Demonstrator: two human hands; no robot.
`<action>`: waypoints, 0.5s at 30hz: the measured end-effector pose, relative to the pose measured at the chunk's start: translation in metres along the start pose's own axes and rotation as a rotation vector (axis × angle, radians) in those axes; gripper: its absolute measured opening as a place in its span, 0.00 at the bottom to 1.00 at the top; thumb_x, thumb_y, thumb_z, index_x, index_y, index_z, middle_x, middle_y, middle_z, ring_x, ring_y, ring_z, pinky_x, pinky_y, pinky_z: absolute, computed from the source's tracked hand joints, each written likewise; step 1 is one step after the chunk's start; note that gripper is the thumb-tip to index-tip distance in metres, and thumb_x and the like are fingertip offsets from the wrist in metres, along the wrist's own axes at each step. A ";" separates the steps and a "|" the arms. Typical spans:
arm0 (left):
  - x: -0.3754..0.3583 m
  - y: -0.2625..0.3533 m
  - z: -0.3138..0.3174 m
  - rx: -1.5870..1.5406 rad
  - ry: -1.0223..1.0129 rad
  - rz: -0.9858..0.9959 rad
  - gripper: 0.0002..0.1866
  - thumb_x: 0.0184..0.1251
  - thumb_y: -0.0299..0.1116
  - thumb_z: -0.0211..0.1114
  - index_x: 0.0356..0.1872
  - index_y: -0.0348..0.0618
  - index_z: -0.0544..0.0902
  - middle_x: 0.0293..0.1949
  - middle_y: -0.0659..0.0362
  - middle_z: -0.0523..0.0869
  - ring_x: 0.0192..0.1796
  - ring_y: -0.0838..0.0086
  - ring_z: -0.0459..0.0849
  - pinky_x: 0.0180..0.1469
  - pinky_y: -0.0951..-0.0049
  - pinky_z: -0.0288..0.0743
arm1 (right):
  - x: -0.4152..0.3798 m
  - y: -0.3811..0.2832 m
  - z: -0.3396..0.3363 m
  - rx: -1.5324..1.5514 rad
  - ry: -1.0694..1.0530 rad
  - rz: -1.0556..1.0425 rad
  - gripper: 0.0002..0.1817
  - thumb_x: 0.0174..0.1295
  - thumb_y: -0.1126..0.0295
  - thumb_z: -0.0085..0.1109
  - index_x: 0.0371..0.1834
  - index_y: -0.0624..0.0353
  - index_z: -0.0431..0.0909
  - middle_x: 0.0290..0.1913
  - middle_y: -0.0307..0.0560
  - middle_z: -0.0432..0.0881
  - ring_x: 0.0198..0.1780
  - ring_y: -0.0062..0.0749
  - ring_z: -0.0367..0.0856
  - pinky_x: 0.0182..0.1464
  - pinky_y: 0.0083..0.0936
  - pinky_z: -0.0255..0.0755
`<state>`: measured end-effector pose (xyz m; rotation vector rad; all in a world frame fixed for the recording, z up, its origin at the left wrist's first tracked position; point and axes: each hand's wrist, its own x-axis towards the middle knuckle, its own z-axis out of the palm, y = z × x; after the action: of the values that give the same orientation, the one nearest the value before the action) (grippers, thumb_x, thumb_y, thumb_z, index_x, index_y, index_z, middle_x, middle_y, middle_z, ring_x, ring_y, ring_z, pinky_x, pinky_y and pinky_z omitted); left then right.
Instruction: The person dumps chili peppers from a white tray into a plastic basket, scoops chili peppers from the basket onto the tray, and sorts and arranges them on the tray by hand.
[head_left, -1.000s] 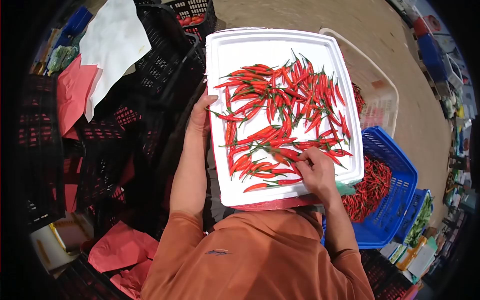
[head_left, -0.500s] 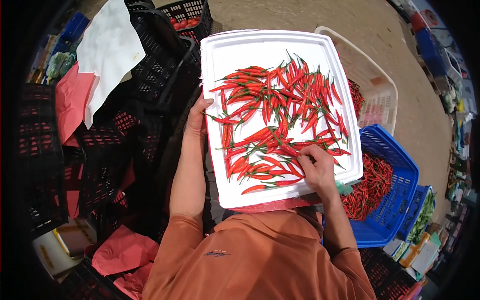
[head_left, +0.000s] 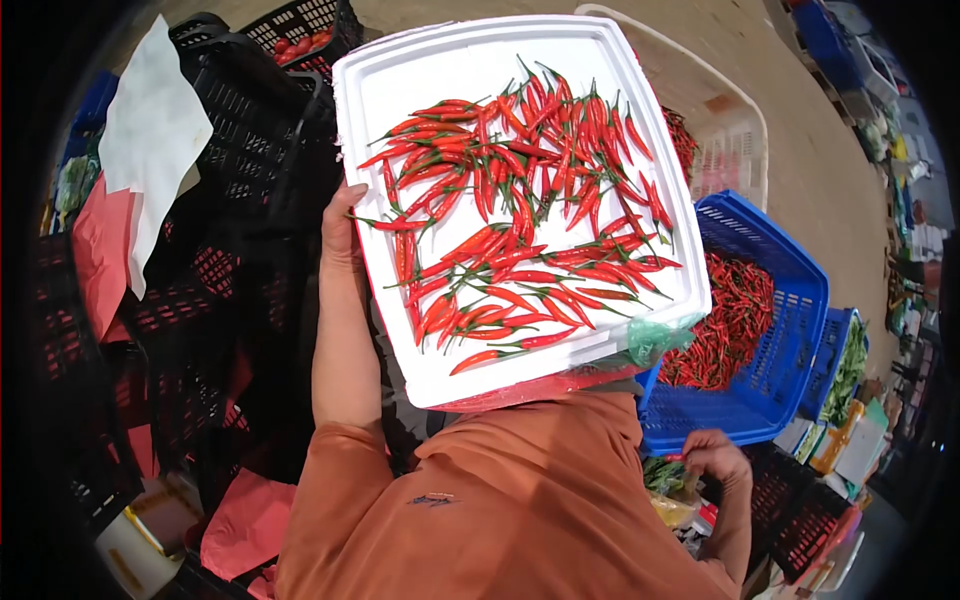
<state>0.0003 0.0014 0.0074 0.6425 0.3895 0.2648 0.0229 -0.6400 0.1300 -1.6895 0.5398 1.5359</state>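
Note:
My left hand (head_left: pixel 342 222) is closed on the left rim of a white foam box lid (head_left: pixel 440 75), thumb on top. Many red chili peppers (head_left: pixel 520 170) with green stems lie on the lid, some in rough rows, others overlapping. Off the lid, low at the right, my right hand (head_left: pixel 718 462) hangs below a blue crate (head_left: pixel 780 400) with its fingers curled. A small red bit shows by its fingertips, too small to name. More red chilies (head_left: pixel 735 320) fill part of that crate. Green plastic film (head_left: pixel 660 338) clings near the lid's lower right corner.
A cream basket (head_left: pixel 735 130) with chilies stands behind the lid at the right. Black crates (head_left: pixel 240 130) are stacked at the left, with white paper (head_left: pixel 155 130) and red paper (head_left: pixel 245 520) on them. A smaller blue crate (head_left: pixel 835 370) holds green vegetables.
My right hand has left the chilies on the lid and moved down and right, beside the blue crate. The lid and my left hand appear shifted left and slightly up in view.

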 end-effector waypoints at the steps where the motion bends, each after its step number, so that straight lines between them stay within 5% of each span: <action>1: 0.000 0.001 0.002 -0.009 -0.006 -0.005 0.38 0.56 0.34 0.59 0.71 0.34 0.64 0.61 0.44 0.78 0.59 0.57 0.81 0.62 0.60 0.77 | 0.014 0.040 -0.008 0.084 -0.075 0.019 0.09 0.48 0.78 0.65 0.34 0.64 0.81 0.24 0.43 0.82 0.21 0.24 0.77 0.24 0.19 0.68; 3: 0.000 0.002 0.000 0.014 0.006 -0.013 0.37 0.56 0.34 0.59 0.71 0.34 0.64 0.60 0.44 0.79 0.59 0.57 0.81 0.61 0.60 0.78 | 0.038 0.114 -0.010 0.185 -0.214 0.105 0.08 0.51 0.76 0.66 0.35 0.61 0.82 0.28 0.43 0.82 0.26 0.27 0.78 0.29 0.24 0.71; 4: 0.000 0.002 0.001 0.018 0.012 -0.009 0.37 0.56 0.34 0.59 0.70 0.34 0.64 0.60 0.44 0.79 0.59 0.57 0.82 0.62 0.60 0.78 | 0.048 0.139 0.001 0.007 -0.169 0.156 0.05 0.49 0.73 0.64 0.29 0.61 0.80 0.26 0.40 0.80 0.28 0.24 0.76 0.31 0.24 0.68; 5: 0.000 0.003 0.002 0.022 0.021 -0.002 0.37 0.55 0.34 0.59 0.70 0.34 0.65 0.60 0.44 0.79 0.58 0.57 0.82 0.62 0.60 0.77 | 0.081 0.201 0.000 -0.379 -0.331 -0.339 0.09 0.46 0.70 0.69 0.30 0.60 0.81 0.26 0.41 0.80 0.28 0.28 0.78 0.32 0.28 0.69; 6: 0.000 0.003 0.003 0.006 0.001 -0.008 0.37 0.55 0.34 0.59 0.69 0.34 0.66 0.60 0.44 0.79 0.58 0.58 0.82 0.62 0.60 0.77 | 0.078 0.218 0.028 0.352 -0.162 0.148 0.12 0.45 0.65 0.72 0.32 0.58 0.84 0.24 0.44 0.82 0.26 0.36 0.79 0.31 0.33 0.70; 7: 0.000 0.001 0.001 -0.007 0.026 -0.012 0.37 0.55 0.34 0.60 0.69 0.34 0.66 0.59 0.45 0.80 0.57 0.58 0.82 0.62 0.61 0.76 | 0.080 0.214 0.028 0.338 -0.172 0.149 0.12 0.45 0.65 0.72 0.32 0.58 0.84 0.24 0.44 0.82 0.26 0.36 0.79 0.31 0.33 0.70; 15: -0.001 0.002 0.008 0.006 0.034 -0.021 0.40 0.53 0.34 0.61 0.71 0.33 0.64 0.59 0.44 0.79 0.58 0.58 0.82 0.62 0.60 0.77 | 0.085 0.172 0.043 -0.826 -0.335 -0.354 0.12 0.51 0.63 0.65 0.34 0.58 0.85 0.31 0.46 0.85 0.30 0.32 0.82 0.32 0.33 0.73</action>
<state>0.0022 -0.0011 0.0148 0.6403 0.4297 0.2549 -0.1176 -0.6959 0.0046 -1.8888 -0.6293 1.8307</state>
